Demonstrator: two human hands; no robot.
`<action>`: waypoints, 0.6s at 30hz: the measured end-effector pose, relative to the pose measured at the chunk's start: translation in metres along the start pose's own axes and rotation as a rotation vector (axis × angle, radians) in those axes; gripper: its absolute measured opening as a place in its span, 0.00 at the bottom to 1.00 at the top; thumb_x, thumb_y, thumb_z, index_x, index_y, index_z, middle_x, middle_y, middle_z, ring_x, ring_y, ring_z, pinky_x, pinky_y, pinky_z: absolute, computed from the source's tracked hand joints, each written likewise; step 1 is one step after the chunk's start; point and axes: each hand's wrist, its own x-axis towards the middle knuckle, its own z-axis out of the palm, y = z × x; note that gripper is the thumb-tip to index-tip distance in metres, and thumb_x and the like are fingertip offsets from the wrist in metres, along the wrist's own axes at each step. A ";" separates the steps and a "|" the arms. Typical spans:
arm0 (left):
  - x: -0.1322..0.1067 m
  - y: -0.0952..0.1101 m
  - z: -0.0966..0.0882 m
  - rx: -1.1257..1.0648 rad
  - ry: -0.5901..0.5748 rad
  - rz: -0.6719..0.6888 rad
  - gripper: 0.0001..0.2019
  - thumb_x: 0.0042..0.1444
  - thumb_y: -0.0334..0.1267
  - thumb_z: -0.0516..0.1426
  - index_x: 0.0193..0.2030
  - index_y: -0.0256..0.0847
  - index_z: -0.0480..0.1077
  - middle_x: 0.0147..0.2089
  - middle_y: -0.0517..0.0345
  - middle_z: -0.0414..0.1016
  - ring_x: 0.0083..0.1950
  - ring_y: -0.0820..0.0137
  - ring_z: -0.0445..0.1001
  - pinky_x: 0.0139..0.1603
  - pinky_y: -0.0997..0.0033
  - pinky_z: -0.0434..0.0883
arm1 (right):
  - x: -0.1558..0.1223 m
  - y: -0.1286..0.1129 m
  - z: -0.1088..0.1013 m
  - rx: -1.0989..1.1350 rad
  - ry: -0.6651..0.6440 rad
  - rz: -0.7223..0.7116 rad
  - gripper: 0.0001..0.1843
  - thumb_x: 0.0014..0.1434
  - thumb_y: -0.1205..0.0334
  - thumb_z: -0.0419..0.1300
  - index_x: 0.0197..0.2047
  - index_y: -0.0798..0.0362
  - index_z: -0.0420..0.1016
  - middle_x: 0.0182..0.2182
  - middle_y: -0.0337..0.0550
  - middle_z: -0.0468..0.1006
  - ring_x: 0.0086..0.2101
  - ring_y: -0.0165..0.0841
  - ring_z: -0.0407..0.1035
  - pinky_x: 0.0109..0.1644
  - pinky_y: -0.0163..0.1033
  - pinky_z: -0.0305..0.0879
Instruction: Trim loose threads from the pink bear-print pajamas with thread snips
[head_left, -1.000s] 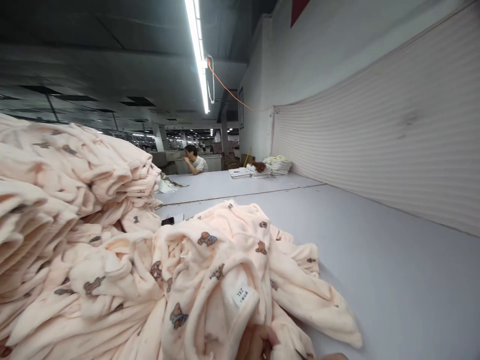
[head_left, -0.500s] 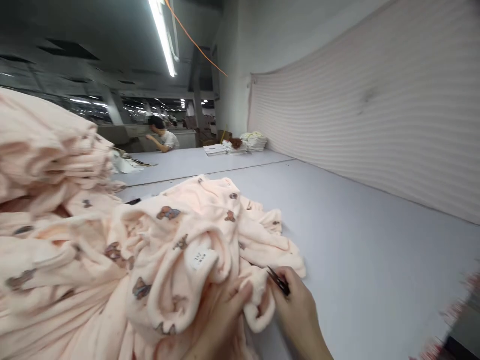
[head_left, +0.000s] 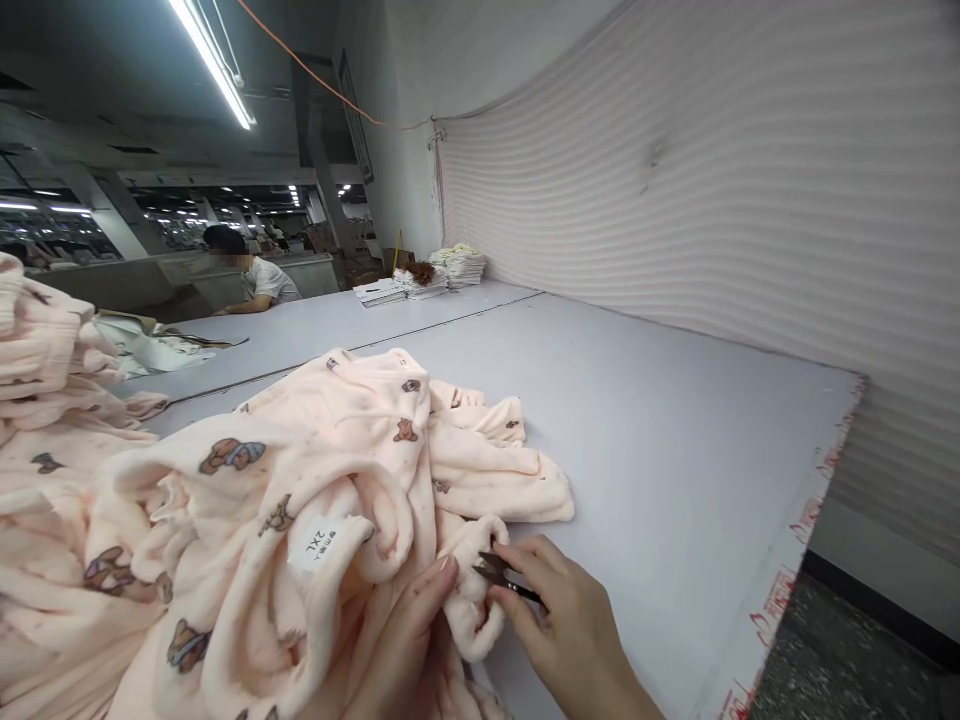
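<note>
Pale peach garment [head_left: 375,405] with bear prints lies bunched on the grey table [head_left: 645,440]. The left hand [head_left: 412,625], partly closed, holds a rolled edge of the cloth [head_left: 472,545]. The right hand [head_left: 566,620] is curled around small dark snips [head_left: 511,578], their tips at this edge.

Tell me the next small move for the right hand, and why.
Probably hold the small snips still and check for a thread before closing them: their tips are right at the sleeve end, near the left thumb, and no loose thread can be made out. The right hand holds the snips; the left hand grips the fabric.
</note>
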 end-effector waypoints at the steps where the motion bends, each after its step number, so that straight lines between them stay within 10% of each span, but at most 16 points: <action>1: 0.001 0.000 0.000 -0.016 0.002 -0.023 0.15 0.57 0.36 0.57 0.50 0.35 0.74 0.45 0.46 0.80 0.49 0.58 0.76 0.55 0.58 0.69 | 0.001 0.000 0.000 -0.030 0.013 -0.015 0.16 0.58 0.67 0.57 0.49 0.46 0.74 0.38 0.40 0.77 0.36 0.35 0.72 0.37 0.36 0.67; 18: 0.029 -0.005 -0.031 -0.117 -0.084 -0.236 0.17 0.62 0.38 0.50 0.53 0.35 0.73 0.44 0.48 0.81 0.52 0.58 0.75 0.60 0.57 0.63 | 0.014 0.003 -0.003 0.241 -0.051 0.136 0.13 0.58 0.63 0.59 0.46 0.44 0.77 0.38 0.39 0.78 0.38 0.34 0.73 0.37 0.32 0.68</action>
